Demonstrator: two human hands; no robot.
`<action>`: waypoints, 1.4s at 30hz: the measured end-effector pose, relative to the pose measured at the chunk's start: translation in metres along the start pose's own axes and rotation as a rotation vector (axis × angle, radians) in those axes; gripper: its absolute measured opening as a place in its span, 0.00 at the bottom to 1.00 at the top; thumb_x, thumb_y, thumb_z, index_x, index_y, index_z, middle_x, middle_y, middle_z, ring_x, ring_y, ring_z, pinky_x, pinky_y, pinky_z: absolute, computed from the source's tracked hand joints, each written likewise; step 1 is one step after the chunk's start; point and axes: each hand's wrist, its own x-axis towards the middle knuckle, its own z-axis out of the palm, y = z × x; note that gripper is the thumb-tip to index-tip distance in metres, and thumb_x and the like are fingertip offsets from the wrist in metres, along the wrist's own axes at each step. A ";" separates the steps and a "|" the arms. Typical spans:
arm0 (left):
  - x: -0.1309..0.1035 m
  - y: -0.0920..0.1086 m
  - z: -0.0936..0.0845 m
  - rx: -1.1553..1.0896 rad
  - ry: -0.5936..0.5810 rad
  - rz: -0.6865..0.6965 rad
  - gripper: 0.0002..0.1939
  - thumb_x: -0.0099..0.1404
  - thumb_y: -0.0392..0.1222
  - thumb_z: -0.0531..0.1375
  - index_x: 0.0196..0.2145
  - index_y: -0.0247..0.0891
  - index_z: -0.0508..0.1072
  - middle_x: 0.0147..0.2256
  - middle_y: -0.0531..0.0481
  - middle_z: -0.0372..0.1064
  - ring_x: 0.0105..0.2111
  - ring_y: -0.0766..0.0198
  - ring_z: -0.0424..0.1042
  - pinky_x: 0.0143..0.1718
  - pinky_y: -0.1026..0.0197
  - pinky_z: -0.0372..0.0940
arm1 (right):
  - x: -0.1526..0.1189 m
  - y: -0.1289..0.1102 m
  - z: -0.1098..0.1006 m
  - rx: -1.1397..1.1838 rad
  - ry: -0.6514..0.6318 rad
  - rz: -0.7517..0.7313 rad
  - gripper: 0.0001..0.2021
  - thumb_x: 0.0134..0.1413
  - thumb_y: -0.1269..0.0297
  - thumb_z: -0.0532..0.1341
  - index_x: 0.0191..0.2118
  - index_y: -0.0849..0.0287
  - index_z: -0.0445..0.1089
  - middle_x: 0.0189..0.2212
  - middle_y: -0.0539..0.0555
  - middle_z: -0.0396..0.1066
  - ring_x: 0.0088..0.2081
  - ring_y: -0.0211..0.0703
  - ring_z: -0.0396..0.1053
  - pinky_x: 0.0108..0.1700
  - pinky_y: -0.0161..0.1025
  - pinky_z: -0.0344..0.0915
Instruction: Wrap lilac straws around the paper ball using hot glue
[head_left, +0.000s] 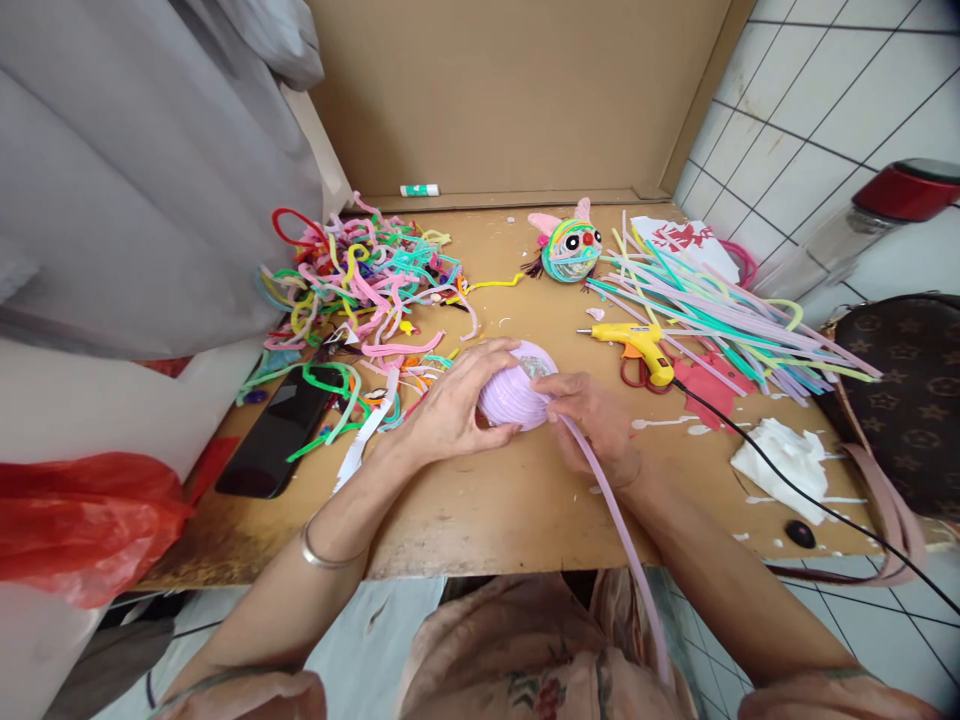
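Note:
A round ball wrapped in lilac pipe cleaner (pixel 514 396) is held above the table near its front middle. My left hand (pixel 461 405) curves round its left side, fingers on top and thumb below. At the ball's right edge, my right hand (pixel 592 420) pinches a lilac strand (pixel 619 515), whose free length hangs down past the table edge. A greyish, shiny patch shows on the ball's upper right, where the strands do not cover it. Behind stands a finished-looking ball figure (pixel 571 250) with pink ears, eyes and a red nose.
Tangled coloured pipe cleaners (pixel 375 280) and a black phone (pixel 274 435) lie left. Rightward are a yellow glue gun (pixel 634 345) with a black cord, straight pipe cleaners (pixel 720 310), red paper (pixel 716 390), crumpled tissue (pixel 784 465) and a brown bag (pixel 900 400). A glue stick (pixel 419 190) lies behind.

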 end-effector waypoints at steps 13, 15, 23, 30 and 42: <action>-0.001 0.000 0.001 -0.007 -0.018 -0.028 0.36 0.60 0.47 0.67 0.61 0.42 0.58 0.63 0.32 0.63 0.65 0.42 0.65 0.63 0.35 0.63 | 0.008 -0.004 -0.002 -0.031 -0.005 -0.016 0.10 0.60 0.78 0.58 0.42 0.56 0.67 0.39 0.58 0.80 0.43 0.46 0.80 0.40 0.45 0.80; -0.001 0.000 0.001 -0.019 -0.011 -0.029 0.36 0.60 0.47 0.67 0.62 0.42 0.57 0.63 0.31 0.63 0.65 0.42 0.64 0.63 0.35 0.63 | 0.008 -0.003 -0.003 -0.034 -0.015 -0.017 0.10 0.60 0.77 0.58 0.42 0.54 0.67 0.39 0.57 0.80 0.43 0.46 0.80 0.40 0.45 0.80; -0.003 -0.002 0.003 -0.032 -0.019 -0.036 0.37 0.60 0.47 0.67 0.62 0.43 0.56 0.65 0.32 0.61 0.67 0.41 0.62 0.64 0.34 0.62 | 0.005 -0.002 -0.002 -0.035 0.000 -0.014 0.10 0.60 0.78 0.58 0.42 0.55 0.67 0.39 0.57 0.79 0.44 0.45 0.79 0.40 0.45 0.80; 0.000 0.001 0.001 0.001 -0.033 -0.034 0.39 0.59 0.53 0.70 0.61 0.42 0.58 0.64 0.31 0.62 0.65 0.41 0.65 0.63 0.36 0.63 | 0.005 -0.001 -0.001 -0.017 0.011 -0.021 0.10 0.59 0.78 0.58 0.42 0.56 0.68 0.37 0.56 0.78 0.43 0.46 0.80 0.41 0.46 0.80; 0.003 0.009 0.004 0.125 0.037 -0.046 0.33 0.60 0.53 0.69 0.57 0.40 0.63 0.61 0.32 0.68 0.61 0.43 0.70 0.60 0.40 0.68 | 0.006 -0.002 -0.004 -0.025 -0.029 0.003 0.09 0.59 0.76 0.59 0.43 0.56 0.67 0.41 0.61 0.79 0.43 0.47 0.79 0.44 0.46 0.80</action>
